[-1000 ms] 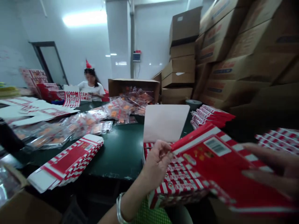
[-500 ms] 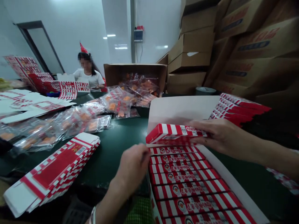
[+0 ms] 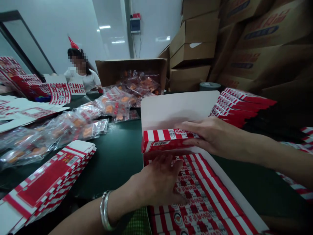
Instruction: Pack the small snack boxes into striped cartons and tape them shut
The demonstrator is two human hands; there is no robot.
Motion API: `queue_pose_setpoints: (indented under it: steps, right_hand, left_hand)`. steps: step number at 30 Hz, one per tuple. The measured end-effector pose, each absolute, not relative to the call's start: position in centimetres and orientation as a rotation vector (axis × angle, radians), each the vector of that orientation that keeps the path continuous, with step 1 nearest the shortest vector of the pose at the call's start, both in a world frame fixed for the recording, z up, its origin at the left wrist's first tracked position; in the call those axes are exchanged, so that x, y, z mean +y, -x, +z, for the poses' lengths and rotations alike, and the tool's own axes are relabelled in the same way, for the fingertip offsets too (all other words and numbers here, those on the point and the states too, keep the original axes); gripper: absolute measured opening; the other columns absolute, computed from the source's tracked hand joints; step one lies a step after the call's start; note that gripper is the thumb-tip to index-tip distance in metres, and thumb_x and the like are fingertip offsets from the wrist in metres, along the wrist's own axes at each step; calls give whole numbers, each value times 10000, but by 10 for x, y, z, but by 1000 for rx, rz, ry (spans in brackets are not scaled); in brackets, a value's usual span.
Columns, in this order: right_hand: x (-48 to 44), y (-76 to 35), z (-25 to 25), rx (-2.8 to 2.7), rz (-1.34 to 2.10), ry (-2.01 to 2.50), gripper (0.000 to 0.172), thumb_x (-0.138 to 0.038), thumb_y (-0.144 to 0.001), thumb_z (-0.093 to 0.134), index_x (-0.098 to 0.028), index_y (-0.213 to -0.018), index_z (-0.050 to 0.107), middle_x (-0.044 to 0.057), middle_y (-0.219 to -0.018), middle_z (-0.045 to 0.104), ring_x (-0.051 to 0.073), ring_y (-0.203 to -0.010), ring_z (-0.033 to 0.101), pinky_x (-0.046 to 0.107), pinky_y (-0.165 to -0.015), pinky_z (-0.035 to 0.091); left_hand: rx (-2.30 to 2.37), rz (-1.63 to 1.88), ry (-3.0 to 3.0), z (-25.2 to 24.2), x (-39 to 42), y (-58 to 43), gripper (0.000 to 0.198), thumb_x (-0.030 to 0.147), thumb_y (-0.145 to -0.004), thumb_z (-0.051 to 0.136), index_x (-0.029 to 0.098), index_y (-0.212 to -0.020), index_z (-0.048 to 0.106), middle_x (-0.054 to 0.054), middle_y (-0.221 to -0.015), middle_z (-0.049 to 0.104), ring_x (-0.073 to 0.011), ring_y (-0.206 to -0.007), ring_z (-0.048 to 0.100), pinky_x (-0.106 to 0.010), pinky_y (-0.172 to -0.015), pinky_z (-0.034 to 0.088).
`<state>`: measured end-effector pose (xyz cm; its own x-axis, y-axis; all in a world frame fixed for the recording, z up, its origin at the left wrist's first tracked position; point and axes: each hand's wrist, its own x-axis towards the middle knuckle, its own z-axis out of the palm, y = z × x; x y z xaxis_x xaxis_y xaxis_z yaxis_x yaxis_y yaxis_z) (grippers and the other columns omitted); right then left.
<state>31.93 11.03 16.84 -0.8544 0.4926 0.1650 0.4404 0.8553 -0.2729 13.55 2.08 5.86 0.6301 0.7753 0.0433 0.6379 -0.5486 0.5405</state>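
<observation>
A red-and-white striped box (image 3: pixel 166 140) lies on its side inside an open white carton (image 3: pixel 176 111), against the raised lid and above the packed boxes (image 3: pixel 202 195). The right hand (image 3: pixel 215 135) has its fingers extended along the box's end; whether they grip it cannot be told. The left hand (image 3: pixel 158 179) rests open on the packed boxes. Left of the carton lie flattened striped box blanks (image 3: pixel 49 182) and clear packets of orange food (image 3: pixel 73 127).

And there, under the left fingers (image 3: pixel 166 166), packed boxes (image 3: pixel 200 202) line the open carton (image 3: pixel 176 109); a loose box (image 3: pixel 163 140) sits against the right fingers (image 3: pixel 193 124), folded stacks (image 3: pixel 49 179) lie off left on the table (image 3: pixel 117 156), wrapped packets (image 3: pixel 73 125) behind them.
</observation>
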Motion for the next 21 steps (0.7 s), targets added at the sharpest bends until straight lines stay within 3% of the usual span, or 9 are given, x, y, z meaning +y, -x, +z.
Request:
queue_pose_setpoints:
  steps: [3, 7, 13, 16, 18, 21]
  right_hand:
    - [116, -314, 171, -2882, 402, 649, 312, -243, -886, 559, -271, -1191, 618, 4, -1023, 713, 177, -845, 671, 275, -727, 490]
    - [125, -313, 174, -2918, 529, 684, 394, -202, -860, 589, -303, -1241, 592, -23, -1249, 637, 207, -1131, 592, 328, -981, 445]
    - [118, -341, 168, -2941, 308, 957, 478, -298, -881, 553, -252, -1355, 512, 57, -1316, 596, 272, -1205, 549, 421, -1045, 419]
    - [115, -349, 155, -2900, 116, 990, 462, -327, -886, 490, -233, -1337, 529, 96, -1340, 578, 308, -1193, 562, 463, -1016, 446]
    - [121, -351, 142, -2850, 55, 976, 453, -361, -861, 481, -255, -1295, 556, 103, -1247, 641, 323, -1075, 633, 474, -913, 516]
    - [140, -351, 127, -2872, 57, 949, 434, -451, -845, 484, -328, -1256, 553, 67, -1068, 716, 315, -860, 698, 460, -723, 574]
  left_hand:
    - [1120, 356, -2385, 62, 19, -133, 860, 500, -674, 752, 104, -1373, 447, -271, -1412, 437, -474, -1247, 453, -583, -979, 422]
    - [1061, 407, -2393, 58, 22, -132, 872, 496, -624, 787, 134, -1356, 479, -244, -1354, 507, -452, -1159, 534, -561, -942, 449]
    - [1031, 452, -2505, 58, 23, -131, 802, 541, -624, 791, 116, -1257, 544, -220, -1245, 582, -399, -1108, 566, -498, -951, 448]
    - [1094, 428, -2610, 60, 15, -135, 720, 616, -635, 756, 99, -1113, 604, -212, -1128, 627, -380, -1042, 588, -497, -940, 454]
    - [1219, 328, -2646, 60, 9, -140, 650, 630, -715, 680, 90, -1071, 610, -223, -1122, 627, -389, -1033, 589, -526, -909, 465]
    - [1420, 222, -2661, 56, 3, -149, 414, 437, -890, 531, 101, -1124, 589, -234, -1210, 599, -397, -1097, 574, -538, -886, 468]
